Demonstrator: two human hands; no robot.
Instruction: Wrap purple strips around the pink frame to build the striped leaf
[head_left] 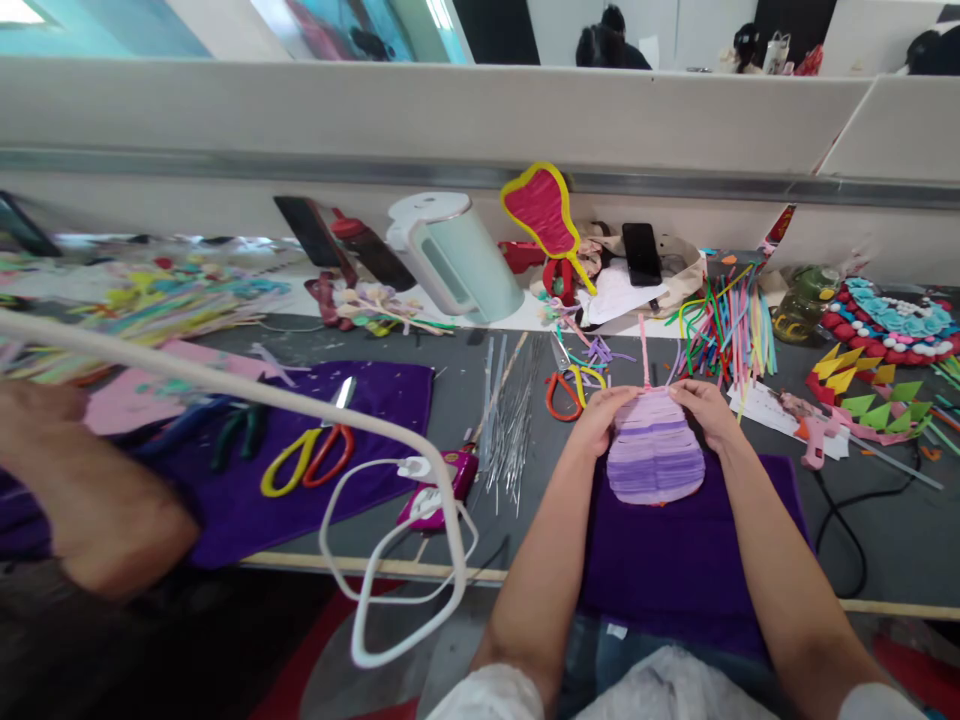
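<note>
On grey table (900, 530), left hand (600, 415) and right hand (705, 405) fingers pinch purple piece (655, 450); kettle (457, 255) shut.

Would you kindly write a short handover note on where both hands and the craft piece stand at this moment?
Left hand: on the upper left edge of the purple layered craft piece.
Right hand: on its upper right edge.
The piece lies flat on a purple cloth, a pink strand rising from its top.
Scissors and coloured pipe cleaners lie beyond it, untouched.
Whether the hands grip or only press cannot be told.
</note>
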